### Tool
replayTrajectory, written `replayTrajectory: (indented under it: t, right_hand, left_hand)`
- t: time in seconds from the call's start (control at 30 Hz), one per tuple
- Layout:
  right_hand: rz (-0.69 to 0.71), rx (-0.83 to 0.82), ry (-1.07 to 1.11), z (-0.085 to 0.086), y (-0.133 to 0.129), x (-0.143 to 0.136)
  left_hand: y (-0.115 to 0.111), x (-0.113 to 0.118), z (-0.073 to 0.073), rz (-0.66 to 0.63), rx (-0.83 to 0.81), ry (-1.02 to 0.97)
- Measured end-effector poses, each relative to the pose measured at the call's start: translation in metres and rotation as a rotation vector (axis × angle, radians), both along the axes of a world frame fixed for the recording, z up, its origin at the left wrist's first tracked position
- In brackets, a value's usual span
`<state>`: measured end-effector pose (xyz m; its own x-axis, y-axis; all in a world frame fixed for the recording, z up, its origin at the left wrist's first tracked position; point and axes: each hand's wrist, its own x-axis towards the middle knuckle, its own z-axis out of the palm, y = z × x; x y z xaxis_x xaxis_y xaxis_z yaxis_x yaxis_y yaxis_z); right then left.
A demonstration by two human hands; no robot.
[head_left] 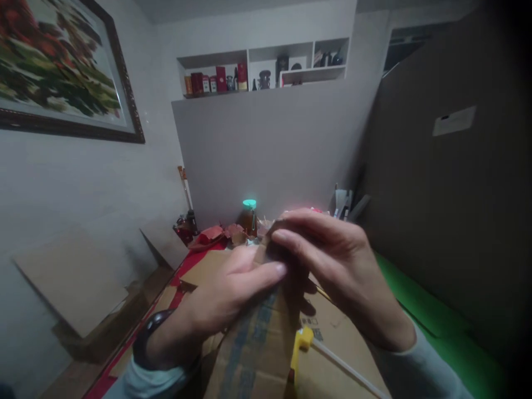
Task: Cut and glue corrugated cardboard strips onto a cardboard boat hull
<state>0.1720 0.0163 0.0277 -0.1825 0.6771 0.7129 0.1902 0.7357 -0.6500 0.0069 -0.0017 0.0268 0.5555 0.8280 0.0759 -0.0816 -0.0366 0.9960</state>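
Observation:
A bent piece of brown cardboard (253, 349) with faded blue print rises toward me in the middle of the view. My left hand (239, 291) grips it along its left side, thumb lying across the front. Near its upper end, my right hand (332, 260) pinches the folded top edge between thumb and fingers. Shadow hides the inside of the fold. Just right of the piece is a yellow tool (305, 338) with a long white stick (349, 368), over a printed cardboard sheet (328, 332).
Behind my hands stands a brown bottle with a turquoise lid (249, 204), beside torn reddish scraps (211, 233). A cardboard sheet (203, 269) lies on red cloth at left. Large grey panels (266, 144) stand behind and at right; a green surface (424, 310) lies right.

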Motion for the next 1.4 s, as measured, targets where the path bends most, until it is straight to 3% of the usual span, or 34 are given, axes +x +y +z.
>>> replayTrajectory:
  t: [0.13, 0.3, 0.37, 0.47, 0.67, 0.77, 0.9, 1.03, 1.33, 1.4]
  right_hand:
    - [-0.201, -0.083, 0.210, 0.001, 0.015, 0.017]
    - [-0.255, -0.246, 0.380, -0.010, 0.044, 0.040]
    - [-0.262, -0.276, 0.364, -0.016, 0.052, 0.042]
    - [-0.250, -0.315, 0.273, -0.024, 0.060, 0.039]
    - [-0.266, -0.183, 0.035, -0.022, 0.054, 0.029]
    - [-0.157, -0.157, -0.075, -0.006, 0.026, 0.022]
    - [0.240, -0.306, -0.238, 0.014, -0.019, 0.012]
    - [0.257, -0.320, -0.386, 0.018, -0.037, 0.003]
    - [0.241, -0.361, -0.386, 0.013, -0.031, 0.001]
    - [0.332, -0.392, -0.324, 0.013, -0.029, 0.002]
  left_hand:
    - [0.006, -0.003, -0.001, 0.090, 0.039, 0.038]
    - [0.005, -0.019, 0.006, 0.190, 0.257, 0.034]
    - [0.004, -0.025, 0.009, 0.125, 0.323, 0.031]
    - [0.002, -0.033, 0.012, 0.008, 0.290, 0.083]
    - [0.003, -0.036, 0.013, 0.053, 0.205, 0.117]
    - [0.003, -0.035, 0.014, 0.095, 0.200, 0.115]
    - [0.002, -0.038, 0.015, 0.162, 0.177, 0.083]
    - [0.002, -0.039, 0.016, 0.206, 0.231, 0.075]
    - [0.007, -0.034, 0.014, 0.259, 0.255, 0.049]
    - [0.008, -0.033, 0.013, 0.264, 0.249, 0.048]
